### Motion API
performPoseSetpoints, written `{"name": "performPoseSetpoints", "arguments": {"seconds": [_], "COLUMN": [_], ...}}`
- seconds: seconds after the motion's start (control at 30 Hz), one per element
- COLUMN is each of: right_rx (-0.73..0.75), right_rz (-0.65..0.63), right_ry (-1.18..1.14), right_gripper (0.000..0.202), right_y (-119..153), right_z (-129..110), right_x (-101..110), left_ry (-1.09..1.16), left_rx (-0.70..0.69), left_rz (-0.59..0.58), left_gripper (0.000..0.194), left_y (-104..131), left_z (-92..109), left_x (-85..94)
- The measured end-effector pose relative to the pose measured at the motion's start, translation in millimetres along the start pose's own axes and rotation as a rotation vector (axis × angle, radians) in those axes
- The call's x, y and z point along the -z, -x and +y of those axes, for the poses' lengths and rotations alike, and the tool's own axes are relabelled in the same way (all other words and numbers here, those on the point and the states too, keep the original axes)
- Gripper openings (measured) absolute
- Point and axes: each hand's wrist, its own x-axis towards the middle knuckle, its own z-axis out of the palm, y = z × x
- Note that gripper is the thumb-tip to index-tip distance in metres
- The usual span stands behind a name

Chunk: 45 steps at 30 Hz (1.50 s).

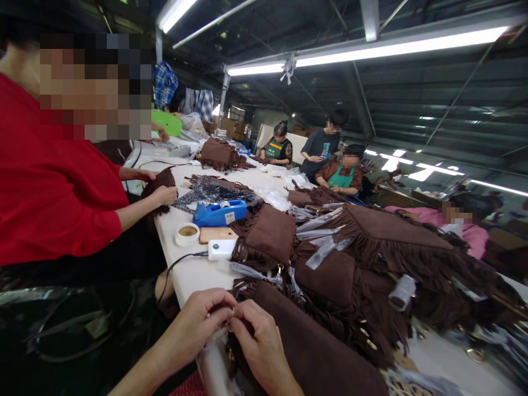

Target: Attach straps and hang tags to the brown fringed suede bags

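Note:
My left hand [203, 318] and my right hand [260, 340] meet at the table's near edge, fingertips pinched together. What they pinch is too small and covered to make out. Under and beside my right hand lies a dark brown suede bag [317, 341], its flap facing up. A gold-coloured clasp [280, 270] shows just beyond it, by a smaller fringed brown bag [270, 234]. Partly covered by my fingers is the near left corner of the large bag.
A blue tape dispenser [220, 213], a tape roll [187, 234], a phone [216, 235] and a white corded device [221, 249] lie beyond my hands. Fringed bags [396, 228] pile up at right. A co-worker in a red sleeve [82, 220] handles a brown piece [163, 184] at left.

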Motion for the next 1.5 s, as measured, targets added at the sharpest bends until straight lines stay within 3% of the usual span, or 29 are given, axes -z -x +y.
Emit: {"name": "performPoseSetpoints", "arguments": {"seconds": [0.13, 0.3, 0.4, 0.5, 0.63, 0.7, 0.87, 0.97, 1.07, 1.2, 1.33, 1.4, 1.5], "right_rx": [0.02, 0.088, 0.092, 0.105, 0.219, 0.316, 0.345, 0.302, 0.247, 0.245, 0.316, 0.346, 0.233], "right_rz": [0.007, 0.073, 0.019, -0.089, -0.173, -0.204, -0.136, -0.071, -0.099, -0.055, 0.0, 0.027, 0.149], "right_ry": [-0.045, 0.207, 0.289, 0.386, 0.588, 0.661, 0.873, 0.855, 0.66, 0.406, 0.396, 0.374, 0.305], "right_gripper": [0.017, 0.018, 0.019, 0.009, 0.046, 0.052, 0.019, 0.017, 0.018, 0.015, 0.013, 0.021, 0.031], "right_y": [1.9, 3.2, 3.9, 9.4, 25.9, 33.3, 37.5, 34.4, 28.8, 16.5, 9.5, 11.8, 22.0], "right_z": [8.6, 13.1, 9.4, 6.8, 16.7, 24.7, 34.6, 32.0, 21.3, 0.8, -8.1, -5.3, 7.4], "right_x": [0.5, -5.9, -4.6, 10.0, 35.3, 39.2, 28.7, 29.8, 33.3, 27.0, 21.6, 25.0, 37.6], "left_ry": [-0.113, -0.361, -0.374, -0.032, 0.715, 0.929, 1.132, 1.021, 0.687, 0.156, -0.295, -0.29, 0.075], "left_rx": [-0.019, -0.036, -0.024, 0.042, 0.257, 0.322, 0.322, 0.298, 0.256, 0.019, -0.025, -0.047, 0.028], "left_rz": [-0.008, -0.103, -0.087, -0.037, -0.069, -0.072, -0.082, -0.046, -0.147, -0.27, -0.216, -0.209, -0.12], "left_gripper": [0.019, 0.029, 0.027, 0.014, 0.01, 0.014, 0.016, 0.016, 0.028, 0.04, 0.025, 0.02, 0.015], "left_y": [2.7, 10.5, 13.0, 9.7, 1.8, -0.5, 0.2, 4.0, 8.0, 7.7, 3.6, 2.6, 2.1], "left_z": [-3.2, -9.2, -6.0, -0.1, 2.8, 1.1, -8.0, -11.6, -7.1, 12.0, 23.5, 19.4, 3.1], "left_x": [6.1, 8.5, 6.2, 4.9, 6.6, 8.1, 9.0, 5.5, -0.8, -9.2, -9.4, -4.3, 8.5]}}
